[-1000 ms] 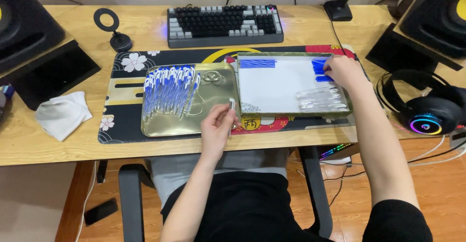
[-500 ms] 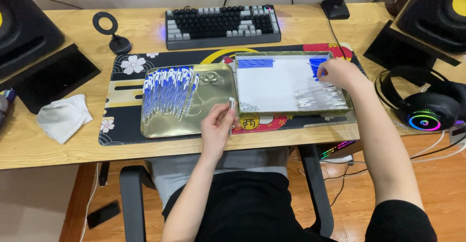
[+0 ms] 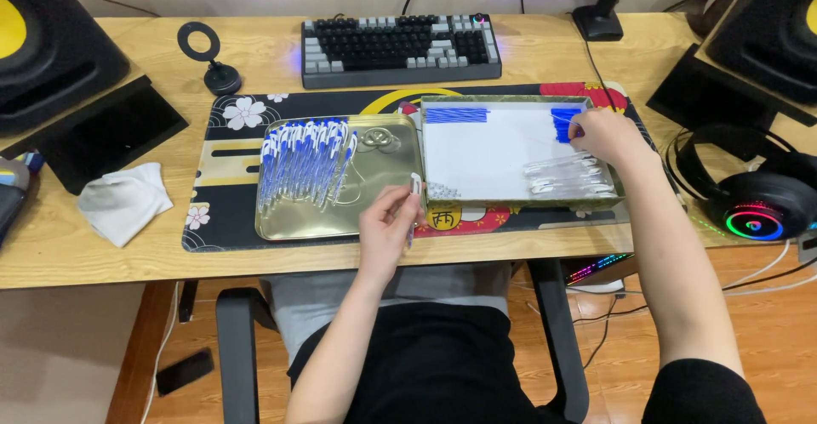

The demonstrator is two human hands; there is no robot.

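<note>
Wooden desk (image 3: 545,62) bears keyboard (image 3: 400,47), patterned mat (image 3: 230,177), headphones (image 3: 753,194).

Home desk: keyboard (image 3: 400,45), speakers (image 3: 47,45), headset (image 3: 753,194)

Gold metal tray (image 3: 374,220) holds blue-and-white pens (image 3: 306,159); right of the tray, white-lined box (image 3: 494,156) with blue caps (image 3: 563,124); beneath the tray, black floral-patterned mat (image 3: 230,126).

The right hand (image 3: 602,137) covers part of the blue pile (image 3: 565,123) in the white tray (image 3: 494,156), so what its fingers pinch is hidden. The small clear piece (image 3: 415,183) in the left hand (image 3: 387,228) is too small to identify. Both speakers (image 3: 47,50) are cut off by the edges
</note>
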